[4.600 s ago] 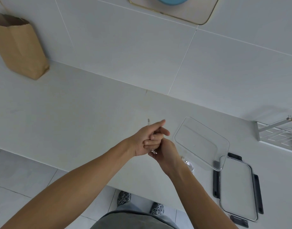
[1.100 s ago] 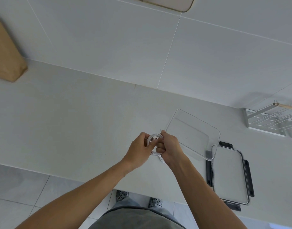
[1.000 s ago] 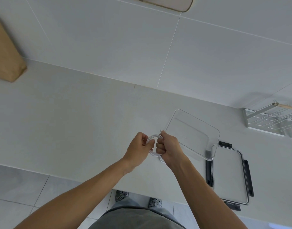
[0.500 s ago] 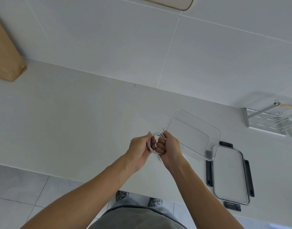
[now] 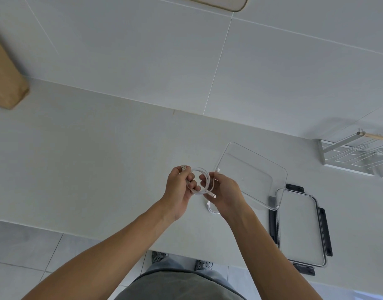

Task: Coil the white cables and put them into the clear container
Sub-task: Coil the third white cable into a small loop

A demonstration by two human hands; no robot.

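Note:
A white cable (image 5: 204, 177), wound into a small ring, is held up above the counter between both hands. My left hand (image 5: 180, 188) pinches the ring's left side, and the metal USB plug sticks out above its thumb. My right hand (image 5: 226, 191) grips the ring's right side, with a small connector showing at its fingers. A second white cable (image 5: 211, 207) lies on the counter under my right hand, mostly hidden. The clear container (image 5: 254, 169) stands open just right of my hands and looks empty.
The container's lid (image 5: 300, 227), with dark clips, lies flat at the container's near right. A metal rack (image 5: 357, 156) stands at the far right against the wall. A brown paper bag (image 5: 4, 79) sits at the far left. The counter's front edge runs just below my wrists.
My hands have drawn slightly apart, so the coiled ring now shows wider between them. The USB plug has come into sight at my left thumb.

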